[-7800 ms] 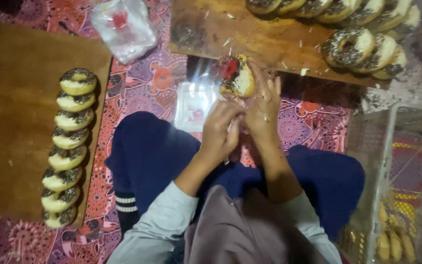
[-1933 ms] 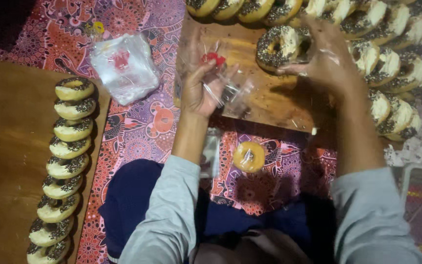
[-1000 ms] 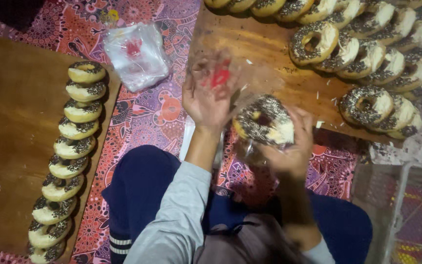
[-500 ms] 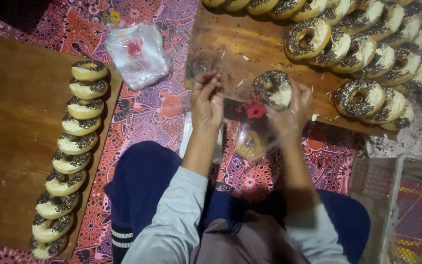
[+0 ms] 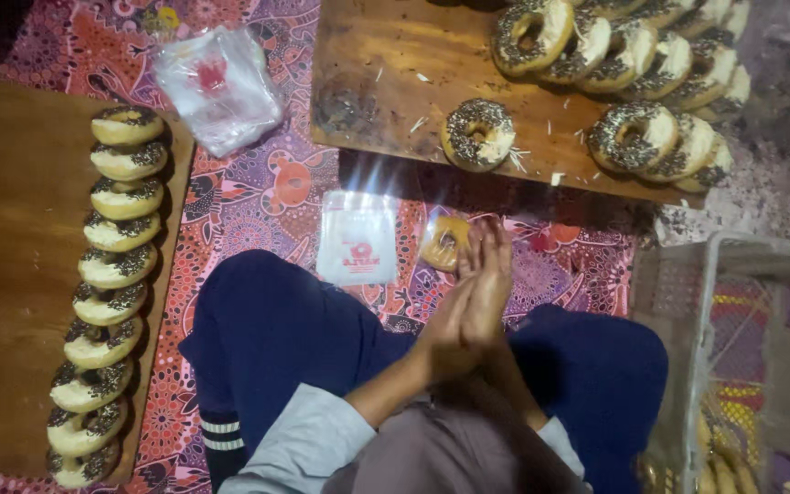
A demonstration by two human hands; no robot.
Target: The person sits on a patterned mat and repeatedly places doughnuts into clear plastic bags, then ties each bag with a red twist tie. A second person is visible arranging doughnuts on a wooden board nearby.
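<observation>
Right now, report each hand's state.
Left hand: open, flat against the right, holding nothing.
Right hand: open, flat against the left, holding nothing.

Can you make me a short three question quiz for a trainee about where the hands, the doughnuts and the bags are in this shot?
1. True or false: the left hand and the right hand are pressed palm to palm and hold nothing.
2. Which thing lies alone on the upper wooden board, apart from the rows?
A. a sprinkled doughnut
B. a flat plastic bag
C. a basket
3. Fill in: the row of doughnuts on the left board runs along its ____ edge.

Key
1. True.
2. A. The flat plastic bag lies on the patterned cloth, nearer the knees.
3. Right.
</observation>
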